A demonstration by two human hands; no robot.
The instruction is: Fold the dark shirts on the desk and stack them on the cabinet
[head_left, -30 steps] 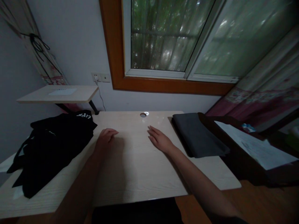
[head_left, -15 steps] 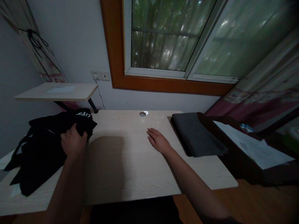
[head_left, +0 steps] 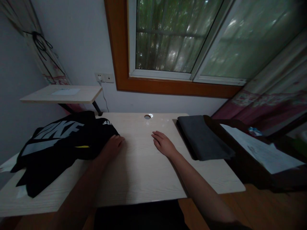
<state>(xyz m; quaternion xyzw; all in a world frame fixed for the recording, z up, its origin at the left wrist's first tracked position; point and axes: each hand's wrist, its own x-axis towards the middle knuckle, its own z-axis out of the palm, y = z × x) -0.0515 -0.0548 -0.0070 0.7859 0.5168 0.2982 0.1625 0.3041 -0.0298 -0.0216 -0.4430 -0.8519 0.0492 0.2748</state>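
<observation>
My left hand [head_left: 114, 144] is closed on the near right edge of a black garment [head_left: 102, 134], perhaps a T-shirt, with small white lettering. Behind and to its left lies more black clothing [head_left: 45, 163], with large grey letters and a short yellow strip showing. Where one piece ends and another begins is hard to make out in the dim light. Palm down on the pale wooden desk [head_left: 141, 179], my right hand [head_left: 164, 143] rests with fingers stretched out, holding nothing. Just right of it lies a folded dark grey cloth [head_left: 201, 137].
A raised shelf [head_left: 88, 92] with a paper on it stands at the back left, on dark legs. A round cable hole [head_left: 147, 117] sits near the desk's back edge. Beyond the right side, a large white sheet [head_left: 259, 147] lies on a dark surface.
My left hand has moved right and slightly nearer, drawing the black garment with it off the clothing on the left. The large grey letters are now uncovered. My right hand has stayed in place.
</observation>
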